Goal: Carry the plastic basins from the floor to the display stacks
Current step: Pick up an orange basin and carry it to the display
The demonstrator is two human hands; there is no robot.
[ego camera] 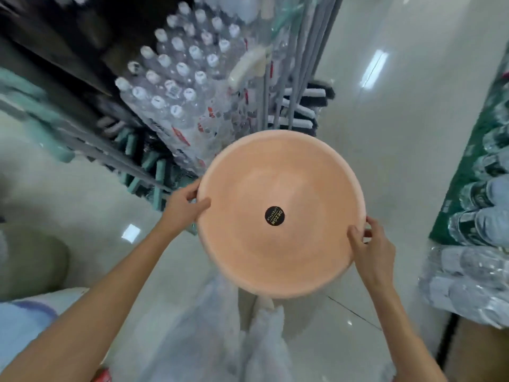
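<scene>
A round peach plastic basin (283, 183) with a black round sticker in its middle is held up in front of me, its inside facing the camera. My left hand (184, 206) grips its left rim, thumb over the edge. My right hand (369, 244) grips the lower right rim, thumb inside. The basin hangs above the glossy white floor (385, 128). No display stack of basins is in view.
Shrink-wrapped packs of water bottles (181, 78) stand stacked to the left ahead, with grey-handled mops and brushes (300, 106) beside them. More wrapped bottles (479, 216) line the right side. Clear plastic bags (220, 340) lie below the basin.
</scene>
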